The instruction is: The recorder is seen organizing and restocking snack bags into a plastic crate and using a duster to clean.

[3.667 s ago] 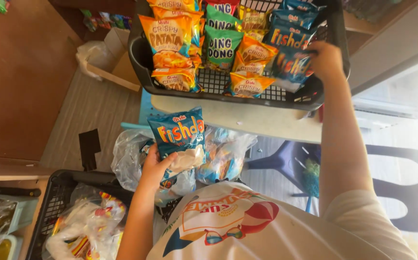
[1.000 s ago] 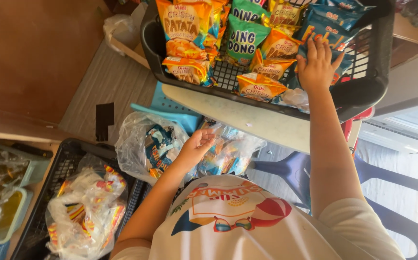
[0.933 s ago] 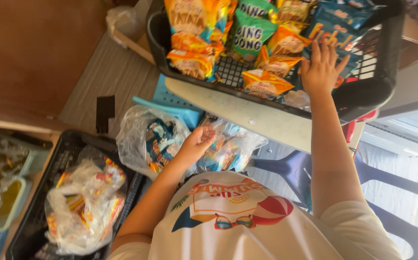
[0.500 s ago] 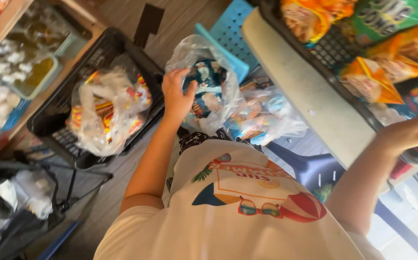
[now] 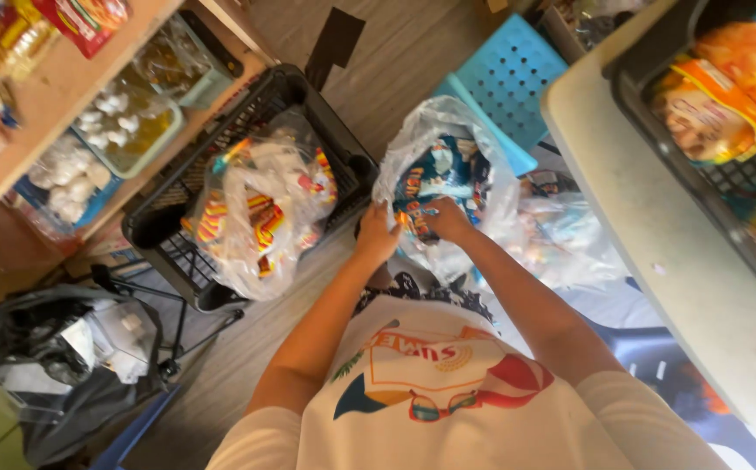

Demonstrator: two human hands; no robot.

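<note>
Snack packets (image 5: 434,187) are held inside a clear plastic bag (image 5: 447,130) on the blue stool (image 5: 508,83), its mouth gripped by the left hand (image 5: 376,237) for access while the right hand (image 5: 446,218) is closed on a packet, beside the black basket (image 5: 308,96).

A small shop — snack packets (image 5: 726,104) in baskets (image 5: 656,96), stocked shelves (image 5: 56,96).

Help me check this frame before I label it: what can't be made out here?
- Left hand and right hand, head view: fingertips hidden in the clear plastic bag, so the grip is unclear.
- Blue snack packets: creased plastic blurs how many there are.
- Black basket on the table: cut off by the right edge.
- Second bag in the black crate: glare hides its contents.
</note>
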